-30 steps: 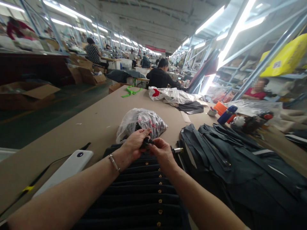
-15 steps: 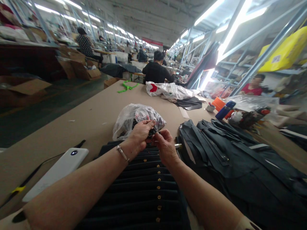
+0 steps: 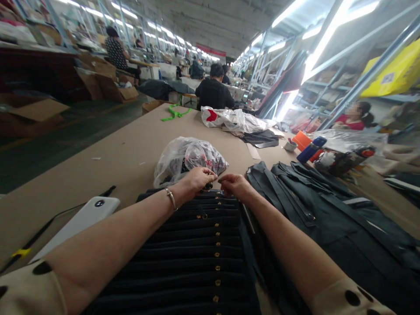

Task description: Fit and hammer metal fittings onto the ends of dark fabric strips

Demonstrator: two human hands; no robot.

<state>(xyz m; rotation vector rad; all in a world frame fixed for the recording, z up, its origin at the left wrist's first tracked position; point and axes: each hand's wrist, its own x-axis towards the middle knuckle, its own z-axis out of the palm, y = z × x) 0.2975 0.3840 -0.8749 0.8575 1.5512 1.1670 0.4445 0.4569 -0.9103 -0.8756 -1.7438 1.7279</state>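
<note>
A stack of dark pleated fabric pieces with gold buttons (image 3: pixel 210 245) lies in front of me on the brown table (image 3: pixel 124 162). My left hand (image 3: pixel 197 179) and my right hand (image 3: pixel 234 184) rest at the stack's far edge, fingers pinched close together on something small I cannot make out. A clear plastic bag with printed contents (image 3: pixel 188 159) sits just beyond my hands. A bracelet circles my left wrist.
Dark fabric strips (image 3: pixel 315 205) pile up at right. A white power bank (image 3: pixel 78 223) with a black cable lies at left. Farther off are a white plastic bag (image 3: pixel 232 120), a blue bottle (image 3: pixel 310 149), green ribbon (image 3: pixel 175 113), cardboard boxes and seated workers.
Both hands have moved away from me and lowered onto the far edge of the buttoned stack. The small dark piece they held up earlier is no longer visible between them.
</note>
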